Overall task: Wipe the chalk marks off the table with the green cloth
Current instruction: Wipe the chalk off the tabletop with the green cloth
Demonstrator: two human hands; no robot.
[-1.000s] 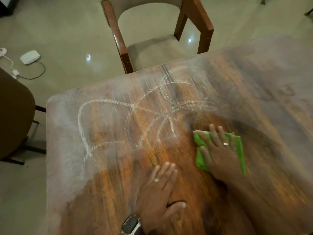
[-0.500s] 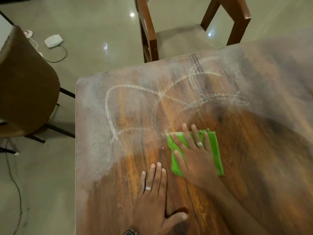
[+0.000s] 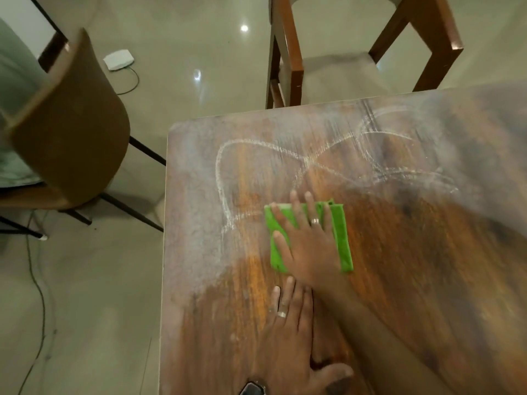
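Chalk marks (image 3: 288, 155) loop in white lines across the far half of the wooden bench (image 3: 427, 266), from a rounded outline near its left edge to fainter, smeared curves toward the right. On the floor to the left stand a brown shell chair (image 3: 71, 124) on thin dark legs and, beyond it, a small white device (image 3: 118, 59) with a cable. The left hand (image 3: 291, 337) lies flat on the bench near the front edge, fingers straight and together, thumb spread, a ring on one finger and a watch (image 3: 252, 389) at the wrist. Just beyond it the folded green cloth (image 3: 342, 238) lies on the bench at the lower end of the rounded outline. The right hand (image 3: 308, 240), also ringed, presses down on the cloth with fingers straight and spread. A wooden chair (image 3: 288, 61) with a pale seat stands at the bench's far edge.
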